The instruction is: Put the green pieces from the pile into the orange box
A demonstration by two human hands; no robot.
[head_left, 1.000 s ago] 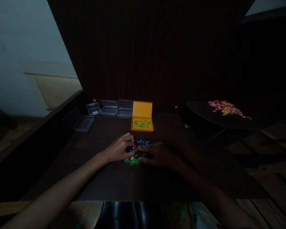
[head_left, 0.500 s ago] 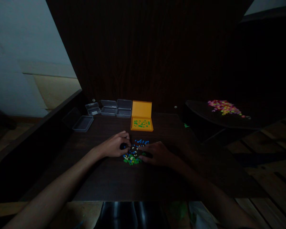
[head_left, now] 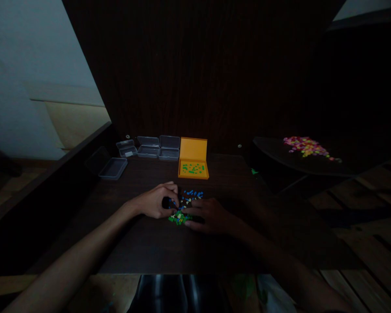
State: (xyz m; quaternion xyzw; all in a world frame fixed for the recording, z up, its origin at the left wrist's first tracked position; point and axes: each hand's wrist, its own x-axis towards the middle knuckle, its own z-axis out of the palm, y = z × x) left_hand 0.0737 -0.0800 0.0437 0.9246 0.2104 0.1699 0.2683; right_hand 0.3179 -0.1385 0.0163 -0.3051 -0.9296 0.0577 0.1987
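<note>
Small green, blue and cream plastic building bricks [head_left: 180, 217] lie in a loose pile on the dark tabletop. My left hand [head_left: 158, 201] is at the pile's left side, its index finger and thumb curled close together over the pieces. Whatever they pinch is too small and dark to make out. From the right, my right hand [head_left: 210, 215] reaches over the green part of the pile with fingers stretched and apart, partly covering it. Blue bricks [head_left: 193, 193] lie scattered just beyond both hands.
Behind the pile stands an open yellow box [head_left: 193, 175] with green pieces inside. Left of it are several open clear plastic boxes [head_left: 169, 154]. A heap of pink and yellow pieces [head_left: 308, 146] lies on the dark surface at right. A raised board [head_left: 52, 184] borders the left.
My right hand has moved left and slightly nearer to me, over the green bricks. My left index finger and thumb have dipped lower toward the pile.
</note>
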